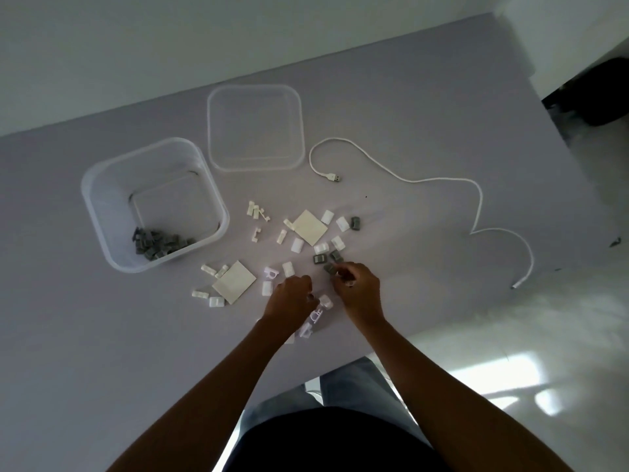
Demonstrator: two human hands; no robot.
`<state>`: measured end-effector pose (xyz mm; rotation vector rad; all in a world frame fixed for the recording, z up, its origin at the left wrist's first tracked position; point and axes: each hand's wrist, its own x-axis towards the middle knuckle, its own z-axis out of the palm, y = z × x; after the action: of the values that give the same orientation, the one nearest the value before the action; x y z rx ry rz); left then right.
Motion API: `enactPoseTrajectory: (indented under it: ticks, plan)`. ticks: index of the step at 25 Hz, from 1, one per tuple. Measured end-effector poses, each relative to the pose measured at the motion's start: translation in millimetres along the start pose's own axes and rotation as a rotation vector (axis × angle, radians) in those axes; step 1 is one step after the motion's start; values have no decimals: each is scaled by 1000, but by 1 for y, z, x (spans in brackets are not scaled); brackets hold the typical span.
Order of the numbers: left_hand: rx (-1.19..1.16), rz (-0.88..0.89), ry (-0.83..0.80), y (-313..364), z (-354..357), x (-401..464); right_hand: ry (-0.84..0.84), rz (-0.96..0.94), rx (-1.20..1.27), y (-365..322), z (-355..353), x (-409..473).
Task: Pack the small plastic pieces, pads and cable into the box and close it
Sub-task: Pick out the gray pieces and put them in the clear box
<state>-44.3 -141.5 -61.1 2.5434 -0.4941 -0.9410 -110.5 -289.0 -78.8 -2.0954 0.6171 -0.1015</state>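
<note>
Box (102,212): clear plastic, open, on the left of the counter (102,335); a heap of grey pieces (160,245) lies in its near corner.
Lid (255,127): clear, flat on the counter just behind and right of the box, apart from it.
Cable (476,199): white, loose in curves across the right of the counter, plug end near the lid.
Pads: 2 pale squares flat on the counter, 1 near the middle (309,227), 1 nearer the box (234,281).
White pieces (297,244): scattered around both pads and under the hands.
Grey pieces on the counter: 1 beside the far white pieces (355,223), 2 just beyond the right hand (320,259).
Left hand (294,298): fingers curled downward over the white pieces; whether it holds any I cannot tell.
Right hand (355,284): fingers curled, fingertips pinching a grey piece (329,268) on the counter.
</note>
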Motion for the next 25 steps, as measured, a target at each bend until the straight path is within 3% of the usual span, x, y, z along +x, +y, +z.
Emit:
enactPoseTrajectory:
  ticks: [3,5,7,9,10,12,14,18,21,23,25]
  plan:
    - [-25,-11,7,5,-1,6,-36,359,460,-13,-20,10]
    - [-193,-66,-9,6,-7,12,-82,553,896,-24,-33,17]
    - [-573,-132,-73,6,-18,18,-110,661,1206,-29,-44,21]
    - [-1090,-208,-176,12,-31,17,-123,699,1343,-29,-51,22]
    - [-1211,-225,-190,14,-37,19,-126,712,1385,-28,-54,22]
    - [-1139,-238,-114,16,-38,28,-124,731,1466,-25,-58,22]
    - [-882,-249,12,16,-33,38,-137,736,1512,-20,-62,22]
    - [-454,-109,186,19,-23,43,-157,747,1355,-14,-65,27]
    - [-311,-12,203,20,-11,44,-93,654,776,-12,-53,33]
    - [-201,1,194,21,-7,49,-28,404,333,-8,-42,37]
    - [-125,37,179,21,-6,51,0,209,84,-5,-35,42]
